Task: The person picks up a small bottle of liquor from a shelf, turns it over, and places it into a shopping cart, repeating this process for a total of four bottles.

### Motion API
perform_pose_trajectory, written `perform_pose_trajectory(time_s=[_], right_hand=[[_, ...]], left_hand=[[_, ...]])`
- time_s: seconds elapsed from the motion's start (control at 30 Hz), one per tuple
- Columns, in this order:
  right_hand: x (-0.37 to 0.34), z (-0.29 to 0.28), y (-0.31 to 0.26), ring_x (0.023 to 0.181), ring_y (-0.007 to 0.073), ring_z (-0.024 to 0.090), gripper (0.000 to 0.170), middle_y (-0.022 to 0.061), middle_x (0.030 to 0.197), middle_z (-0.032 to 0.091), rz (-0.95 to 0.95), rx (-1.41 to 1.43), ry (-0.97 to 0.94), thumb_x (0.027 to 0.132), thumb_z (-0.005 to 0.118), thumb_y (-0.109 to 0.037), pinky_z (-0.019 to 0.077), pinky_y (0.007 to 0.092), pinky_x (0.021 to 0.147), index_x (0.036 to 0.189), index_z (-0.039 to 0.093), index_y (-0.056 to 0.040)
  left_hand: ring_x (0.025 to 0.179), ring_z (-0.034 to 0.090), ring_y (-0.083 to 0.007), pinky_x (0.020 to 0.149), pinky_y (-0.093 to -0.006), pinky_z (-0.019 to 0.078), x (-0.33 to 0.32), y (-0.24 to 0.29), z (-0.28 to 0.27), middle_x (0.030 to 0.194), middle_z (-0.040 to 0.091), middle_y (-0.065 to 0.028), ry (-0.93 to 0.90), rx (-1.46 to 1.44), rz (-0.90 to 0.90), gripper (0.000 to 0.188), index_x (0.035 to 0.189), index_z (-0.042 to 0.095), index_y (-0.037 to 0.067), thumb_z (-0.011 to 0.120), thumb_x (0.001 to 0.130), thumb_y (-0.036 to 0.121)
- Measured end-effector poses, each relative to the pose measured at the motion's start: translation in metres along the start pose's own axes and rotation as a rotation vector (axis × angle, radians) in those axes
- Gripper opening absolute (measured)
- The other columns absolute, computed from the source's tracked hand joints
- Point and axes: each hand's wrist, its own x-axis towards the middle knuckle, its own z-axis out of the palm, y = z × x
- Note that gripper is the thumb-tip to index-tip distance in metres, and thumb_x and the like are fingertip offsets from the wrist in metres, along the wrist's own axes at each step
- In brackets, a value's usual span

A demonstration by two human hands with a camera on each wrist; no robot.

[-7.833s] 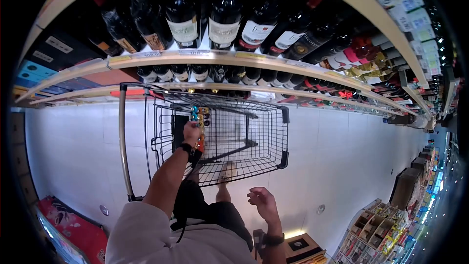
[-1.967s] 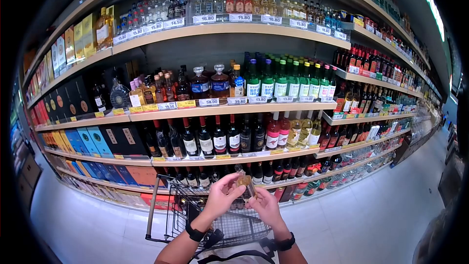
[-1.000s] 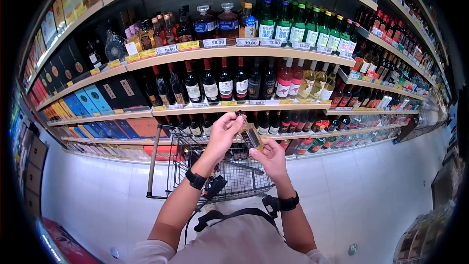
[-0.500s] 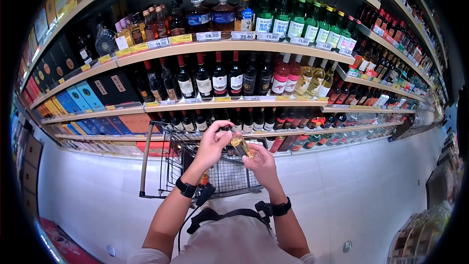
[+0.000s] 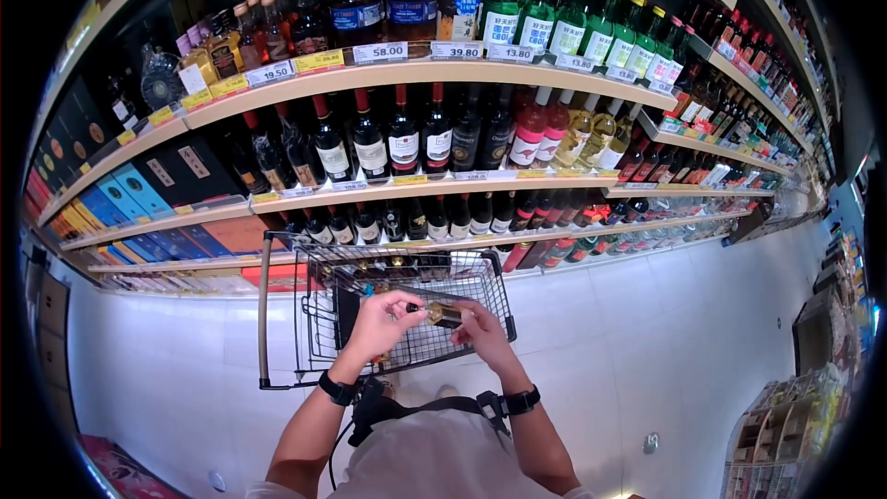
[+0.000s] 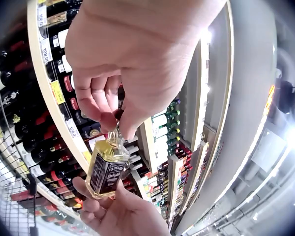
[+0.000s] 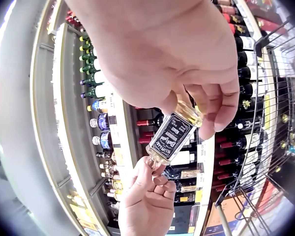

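Observation:
A small clear glass liquor bottle (image 5: 444,316) with golden liquid and a black label is held between both hands over the cart. My left hand (image 5: 376,327) pinches it at the neck and cap. The fingers and thumb of my right hand (image 5: 485,337) grip the base end. In the left wrist view the bottle (image 6: 107,169) tilts, its neck toward the left hand. The right wrist view shows the white lettering on the label of the bottle (image 7: 172,135). Below, the wire shopping cart (image 5: 506,300) has small bottles (image 5: 368,290) in it, partly hidden by the left hand.
Wine bottles (image 5: 403,143) line the shelf (image 5: 434,183) beyond the cart. Green bottles (image 5: 566,32) and larger liquor bottles (image 5: 411,11) stand one shelf higher. The cart handle (image 5: 263,314) is at left. A display rack (image 5: 776,430) stands at the lower right on the pale floor.
Earlier the left hand was among the small bottles in the cart; later both hands hold one bottle up. Over the last second the hands have come lower, turning the bottle closer to level.

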Motion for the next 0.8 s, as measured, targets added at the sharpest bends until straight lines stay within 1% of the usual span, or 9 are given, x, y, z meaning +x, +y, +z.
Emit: perform_pose_trajectory(time_s=[0.07, 0.17, 0.3, 0.33, 0.47, 0.6, 0.7, 0.73, 0.8], right_hand=[[0.004, 0.001, 0.009, 0.07, 0.0124, 0.064, 0.033, 0.0061, 0.086, 0.064, 0.08, 0.024, 0.025, 0.104, 0.044, -0.027, 0.0526, 0.0255, 0.063, 0.127, 0.052, -0.0034], [0.011, 0.008, 0.011, 0.07, 0.0142, 0.065, 0.031, 0.008, 0.09, 0.065, 0.132, -0.061, 0.081, 0.101, 0.049, -0.023, 0.0522, 0.0258, 0.06, 0.125, 0.053, -0.0029], [0.019, 0.008, 0.026, 0.072, 0.0144, 0.065, 0.029, 0.0089, 0.091, 0.066, 0.166, -0.177, 0.129, 0.096, 0.056, -0.015, 0.0519, 0.0259, 0.062, 0.122, 0.054, -0.0022], [0.019, 0.008, 0.03, 0.072, 0.014, 0.064, 0.028, 0.0086, 0.091, 0.066, 0.161, -0.18, 0.117, 0.096, 0.057, -0.015, 0.0517, 0.0256, 0.063, 0.121, 0.055, -0.0017], [0.017, 0.017, 0.039, 0.071, 0.0121, 0.063, 0.027, 0.0069, 0.089, 0.066, 0.202, -0.2, 0.131, 0.094, 0.061, -0.017, 0.0516, 0.0253, 0.064, 0.115, 0.058, 0.0002], [0.015, 0.022, 0.048, 0.071, 0.0123, 0.063, 0.025, 0.0063, 0.087, 0.064, 0.236, -0.251, 0.172, 0.094, 0.062, -0.015, 0.052, 0.0254, 0.064, 0.113, 0.059, 0.0009], [0.01, 0.022, 0.06, 0.071, 0.0125, 0.063, 0.024, 0.006, 0.087, 0.064, 0.237, -0.249, 0.18, 0.094, 0.062, -0.015, 0.0523, 0.0257, 0.065, 0.112, 0.06, 0.001], [0.008, 0.022, 0.059, 0.078, 0.0136, 0.065, 0.023, 0.0073, 0.095, 0.067, 0.222, -0.289, 0.153, 0.097, 0.059, -0.015, 0.0527, 0.026, 0.066, 0.115, 0.058, -0.0018], [0.007, 0.025, 0.063, 0.078, 0.0134, 0.064, 0.023, 0.0074, 0.096, 0.067, 0.296, -0.291, 0.182, 0.097, 0.058, -0.015, 0.0514, 0.0259, 0.068, 0.116, 0.058, -0.002]], left_hand=[[0.057, 0.045, 0.0004, 0.053, -0.0174, 0.0386, 0.001, -0.005, 0.001, 0.062, 0.059, 0.0049, 0.006, 0.028, -0.009, 0.015, 0.091, 0.072, 0.001, 0.078, 0.079, 0.007], [0.054, 0.046, 0.0017, 0.049, -0.0179, 0.0383, 0.005, -0.021, 0.0, 0.057, 0.057, 0.0055, -0.008, 0.132, 0.079, 0.015, 0.087, 0.071, 0.0, 0.08, 0.078, 0.008], [0.046, 0.048, -0.0062, 0.046, -0.0213, 0.0406, 0.011, -0.036, -0.012, 0.054, 0.058, -0.0037, -0.024, 0.322, 0.171, 0.021, 0.082, 0.07, 0.0, 0.083, 0.074, 0.014], [0.045, 0.051, -0.011, 0.046, -0.0233, 0.0427, 0.011, -0.049, -0.012, 0.055, 0.059, -0.007, 0.017, 0.269, 0.202, 0.021, 0.081, 0.069, 0.0, 0.083, 0.073, 0.014], [0.051, 0.06, -0.0186, 0.049, -0.0287, 0.0473, 0.012, -0.084, -0.023, 0.06, 0.063, -0.0105, -0.012, 0.314, 0.051, 0.031, 0.079, 0.066, 0.001, 0.08, 0.078, 0.029], [0.051, 0.062, -0.0224, 0.049, -0.0308, 0.0468, 0.019, -0.121, -0.043, 0.061, 0.063, -0.0116, 0.007, 0.362, -0.04, 0.033, 0.075, 0.061, 0.002, 0.076, 0.082, 0.031], [0.054, 0.064, -0.0262, 0.05, -0.0331, 0.0472, 0.025, -0.137, -0.065, 0.062, 0.064, -0.0125, -0.011, 0.316, -0.179, 0.03, 0.078, 0.061, 0.002, 0.074, 0.083, 0.029], [0.053, 0.063, -0.0247, 0.049, -0.0327, 0.0454, 0.03, -0.15, -0.071, 0.061, 0.062, -0.0132, 0.017, 0.339, -0.143, 0.027, 0.079, 0.06, 0.0, 0.074, 0.083, 0.024], [0.052, 0.061, -0.0248, 0.048, -0.0327, 0.0432, 0.03, -0.18, -0.079, 0.06, 0.06, -0.0139, 0.063, 0.388, -0.093, 0.025, 0.08, 0.059, -0.001, 0.074, 0.083, 0.019]])
